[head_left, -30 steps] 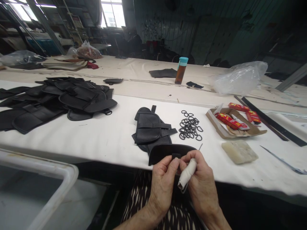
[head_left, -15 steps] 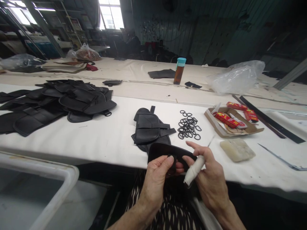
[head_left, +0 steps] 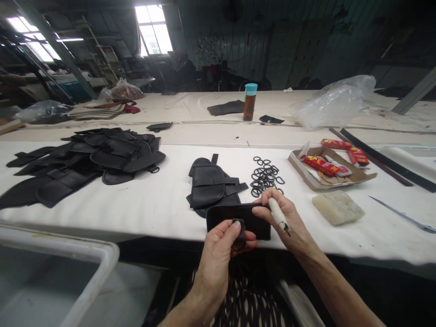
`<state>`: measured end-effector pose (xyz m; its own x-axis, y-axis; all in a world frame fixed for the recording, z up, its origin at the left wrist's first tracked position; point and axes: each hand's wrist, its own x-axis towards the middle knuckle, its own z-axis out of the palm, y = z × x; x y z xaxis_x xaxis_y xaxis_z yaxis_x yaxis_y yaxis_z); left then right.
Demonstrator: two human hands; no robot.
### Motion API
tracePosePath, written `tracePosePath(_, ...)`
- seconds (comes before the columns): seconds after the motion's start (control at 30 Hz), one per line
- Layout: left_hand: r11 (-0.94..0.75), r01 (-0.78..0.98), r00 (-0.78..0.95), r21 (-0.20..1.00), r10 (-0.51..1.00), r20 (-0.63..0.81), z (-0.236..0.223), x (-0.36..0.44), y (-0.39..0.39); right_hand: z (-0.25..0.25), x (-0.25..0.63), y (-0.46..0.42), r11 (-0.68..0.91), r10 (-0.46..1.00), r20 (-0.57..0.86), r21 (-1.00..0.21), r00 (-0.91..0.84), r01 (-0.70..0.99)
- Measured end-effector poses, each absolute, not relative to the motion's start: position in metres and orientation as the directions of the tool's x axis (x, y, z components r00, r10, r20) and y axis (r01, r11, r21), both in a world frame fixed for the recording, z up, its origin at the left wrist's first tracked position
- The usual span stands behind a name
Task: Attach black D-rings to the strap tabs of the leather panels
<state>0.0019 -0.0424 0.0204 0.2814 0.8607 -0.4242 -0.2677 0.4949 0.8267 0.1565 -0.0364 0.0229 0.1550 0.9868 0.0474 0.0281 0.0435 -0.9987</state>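
My left hand (head_left: pixel 223 247) pinches the strap tab and its black ring (head_left: pixel 239 235) at the near edge of a black leather piece (head_left: pixel 238 217), which lies at the table's front edge. My right hand (head_left: pixel 284 218) holds the piece's right side and grips a white-wrapped awl (head_left: pixel 278 216) whose metal tip points down to the right. Just behind the piece lies a small stack of black leather pieces (head_left: pixel 211 185), and to its right a heap of black rings (head_left: pixel 265 176).
A big pile of black leather parts (head_left: pixel 85 163) covers the table's left. At right sit a cardboard tray with red tubes (head_left: pixel 332 165) and a pale wax block (head_left: pixel 337 207). A bottle (head_left: pixel 250 101) and a plastic bag (head_left: pixel 335 106) stand on the far table. A white bin (head_left: pixel 61 263) is at lower left.
My right hand has turned the wrapped awl from tip-up to tip-down and moved onto the leather piece. The piece has been laid flatter on the table edge, my left hand still pinching its tab.
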Motion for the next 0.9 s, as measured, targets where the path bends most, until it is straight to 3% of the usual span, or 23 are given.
tracePosePath(0.67, 0.466, -0.222, 0.216, 0.856, 0.88, -0.423, 0.023, -0.005, -0.039, 0.023, 0.158, -0.038, 0.026, 0.999, 0.024, -0.999, 0.043, -0.042)
tracePosePath(0.9, 0.488, -0.19, 0.27, 0.852, 0.86, -0.433, 0.03, -0.009, -0.038, 0.026, 0.157, -0.033, 0.059, 0.998, 0.059, -0.997, 0.001, -0.052)
